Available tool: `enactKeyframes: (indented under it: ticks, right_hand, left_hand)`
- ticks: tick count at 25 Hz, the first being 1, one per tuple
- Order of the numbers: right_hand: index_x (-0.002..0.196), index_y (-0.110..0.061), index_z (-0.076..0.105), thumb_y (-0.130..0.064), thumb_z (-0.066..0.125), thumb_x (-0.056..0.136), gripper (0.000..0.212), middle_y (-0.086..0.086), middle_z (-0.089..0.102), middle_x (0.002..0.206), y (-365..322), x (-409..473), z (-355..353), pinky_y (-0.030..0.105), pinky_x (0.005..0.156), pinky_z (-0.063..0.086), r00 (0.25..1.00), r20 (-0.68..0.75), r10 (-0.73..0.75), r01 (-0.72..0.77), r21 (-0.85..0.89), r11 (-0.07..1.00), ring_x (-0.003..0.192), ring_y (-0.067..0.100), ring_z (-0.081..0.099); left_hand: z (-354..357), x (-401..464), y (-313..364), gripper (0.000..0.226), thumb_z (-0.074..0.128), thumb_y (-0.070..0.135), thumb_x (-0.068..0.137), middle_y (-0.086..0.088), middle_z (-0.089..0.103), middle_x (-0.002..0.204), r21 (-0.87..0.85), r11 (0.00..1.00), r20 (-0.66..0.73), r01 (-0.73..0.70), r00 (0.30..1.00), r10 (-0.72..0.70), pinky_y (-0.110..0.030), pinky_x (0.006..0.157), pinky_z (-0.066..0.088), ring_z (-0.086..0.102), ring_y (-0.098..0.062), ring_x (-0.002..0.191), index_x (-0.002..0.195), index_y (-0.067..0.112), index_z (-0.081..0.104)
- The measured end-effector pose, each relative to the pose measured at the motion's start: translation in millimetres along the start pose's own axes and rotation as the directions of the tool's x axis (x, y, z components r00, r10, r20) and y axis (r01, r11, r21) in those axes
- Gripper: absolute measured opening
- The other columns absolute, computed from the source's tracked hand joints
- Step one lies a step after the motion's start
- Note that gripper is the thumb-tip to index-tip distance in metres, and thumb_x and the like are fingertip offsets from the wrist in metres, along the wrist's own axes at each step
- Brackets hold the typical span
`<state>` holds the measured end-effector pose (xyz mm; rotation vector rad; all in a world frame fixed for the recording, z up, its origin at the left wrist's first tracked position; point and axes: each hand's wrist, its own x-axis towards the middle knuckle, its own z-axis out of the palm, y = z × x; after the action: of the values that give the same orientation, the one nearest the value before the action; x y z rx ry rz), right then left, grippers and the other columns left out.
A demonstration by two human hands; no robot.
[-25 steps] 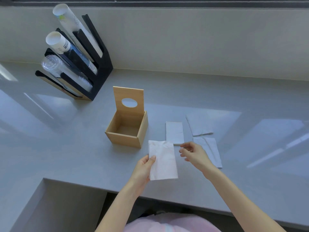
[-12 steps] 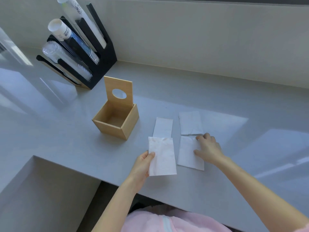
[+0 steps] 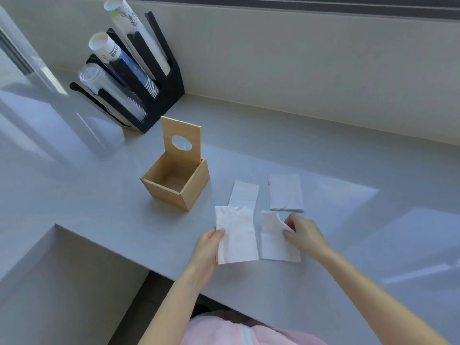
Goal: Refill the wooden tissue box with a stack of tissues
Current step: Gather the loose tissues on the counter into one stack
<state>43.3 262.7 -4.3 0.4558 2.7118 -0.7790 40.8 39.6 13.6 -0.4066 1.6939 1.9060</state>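
Note:
The wooden tissue box (image 3: 193, 192) stands on the grey counter with its lid (image 3: 181, 138) slid upright; the inside shows only bare wood. My left hand (image 3: 207, 247) pinches a white folded tissue (image 3: 235, 237) by its lower left edge, just above the counter. My right hand (image 3: 305, 232) grips the top right corner of a second tissue (image 3: 276, 242) and curls it up off the surface. Two more folded tissues lie flat behind these, one (image 3: 244, 192) nearer the box, the other (image 3: 285, 192) to its right.
A black cup holder (image 3: 159, 95) with slanted sleeves of paper and plastic cups stands at the back left against the wall. The counter's front edge (image 3: 104, 247) steps down to a lower ledge on the left.
My right hand went from pressing flat on the second tissue to pinching its corner and lifting it. The left hand keeps its tissue in about the same place. The camera moved closer.

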Motion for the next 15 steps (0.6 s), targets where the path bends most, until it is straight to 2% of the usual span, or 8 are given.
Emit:
enactKeyframes:
  ticks: [1, 3, 4, 6, 10, 12, 14, 15]
  right_hand:
    - [0.07, -0.024, 0.044, -0.013, 0.051, 0.084, 0.019, 0.002, 0.057, 0.083, -2.2, -1.5, -2.9, 0.024, 0.059, 0.038, 1.0, -0.004, -0.019, 0.019, 0.054, 0.998, 0.081, 0.021, 0.051]
    - [0.078, -0.021, 0.052, -0.013, 0.053, 0.084, 0.01, -0.004, 0.056, 0.076, -10.3, -4.5, -14.6, 0.01, 0.049, 0.036, 0.997, -0.022, -0.072, 0.075, 0.18, 0.981, 0.074, 0.018, 0.051]
    - [0.08, -0.021, 0.055, -0.013, 0.053, 0.085, 0.01, -0.006, 0.056, 0.075, -15.3, -6.4, -21.9, 0.009, 0.05, 0.037, 0.995, -0.015, -0.094, 0.095, 0.239, 0.966, 0.07, 0.014, 0.051]
    - [0.079, -0.025, 0.055, -0.013, 0.053, 0.086, 0.014, -0.011, 0.057, 0.075, -27.0, -8.4, -36.9, 0.013, 0.054, 0.036, 0.988, 0.046, -0.145, 0.122, 0.334, 0.935, 0.067, 0.006, 0.051]
    - [0.085, -0.015, 0.061, -0.01, 0.055, 0.087, 0.008, -0.004, 0.059, 0.077, -56.0, -12.7, -54.1, 0.018, 0.064, 0.043, 0.943, 0.22, -0.251, 0.099, 0.535, 0.839, 0.075, 0.012, 0.056]
    - [0.089, -0.008, 0.063, -0.009, 0.056, 0.088, 0.007, -0.002, 0.061, 0.081, -68.3, -13.9, -54.1, 0.016, 0.068, 0.05, 0.915, 0.246, -0.319, 0.088, 0.652, 0.753, 0.077, 0.01, 0.06]
    - [0.088, -0.01, 0.063, -0.009, 0.057, 0.088, 0.007, -0.004, 0.062, 0.08, -80.2, -12.6, -49.1, 0.016, 0.068, 0.051, 0.899, 0.246, -0.362, 0.082, 0.718, 0.691, 0.075, 0.008, 0.061]
    - [0.086, -0.014, 0.062, -0.009, 0.057, 0.088, 0.008, -0.004, 0.062, 0.078, -86.5, -11.1, -44.5, 0.015, 0.067, 0.051, 0.895, 0.253, -0.367, 0.084, 0.713, 0.696, 0.073, 0.007, 0.061]
  left_hand:
    - [-0.9, 0.3, 1.1, 0.025, 0.039, 0.018, 0.097, 0.004, 0.072, 0.088, -0.008, 1.0, -0.014, -0.003, 1.0, 0.003, -0.025, 0.064, 0.052, 0.067, -0.012, 0.081, 0.089, 0.021, 0.063]
    - [-3.7, 1.6, 3.7, 0.025, 0.039, 0.016, 0.097, 0.0, 0.069, 0.092, -0.029, 1.0, -0.038, -0.003, 0.999, 0.002, -0.028, 0.068, 0.052, 0.065, -0.015, 0.084, 0.089, 0.018, 0.062]
    - [-5.4, 2.8, 4.7, 0.025, 0.039, 0.016, 0.097, -0.001, 0.069, 0.093, -0.035, 0.999, -0.045, -0.002, 0.999, 0.0, -0.028, 0.069, 0.051, 0.065, -0.016, 0.085, 0.09, 0.018, 0.062]
    - [-9.1, 4.9, 7.6, 0.024, 0.039, 0.016, 0.097, -0.002, 0.068, 0.094, -0.03, 1.0, -0.051, -0.007, 0.999, 0.005, -0.029, 0.068, 0.051, 0.064, -0.017, 0.086, 0.092, 0.017, 0.062]
    - [-15.8, 8.8, 13.1, 0.025, 0.039, 0.017, 0.097, -0.002, 0.069, 0.094, -0.009, 1.0, -0.049, -0.023, 0.999, 0.023, -0.028, 0.066, 0.05, 0.065, -0.018, 0.086, 0.093, 0.019, 0.063]
    - [-18.7, 11.7, 15.7, 0.025, 0.039, 0.017, 0.096, -0.004, 0.069, 0.097, -0.018, 0.999, -0.035, -0.027, 0.999, 0.026, -0.028, 0.067, 0.05, 0.065, -0.019, 0.087, 0.095, 0.017, 0.064]
    - [-22.3, 14.6, 17.6, 0.026, 0.041, 0.018, 0.096, -0.006, 0.07, 0.101, -0.034, 0.999, 0.01, -0.034, 0.999, 0.035, -0.026, 0.067, 0.051, 0.066, -0.019, 0.087, 0.106, 0.011, 0.064]
    - [-24.6, 15.2, 18.4, 0.027, 0.043, 0.019, 0.095, -0.004, 0.071, 0.098, -0.035, 0.999, 0.036, -0.039, 0.999, 0.04, -0.024, 0.064, 0.052, 0.068, -0.015, 0.083, 0.108, 0.009, 0.064]
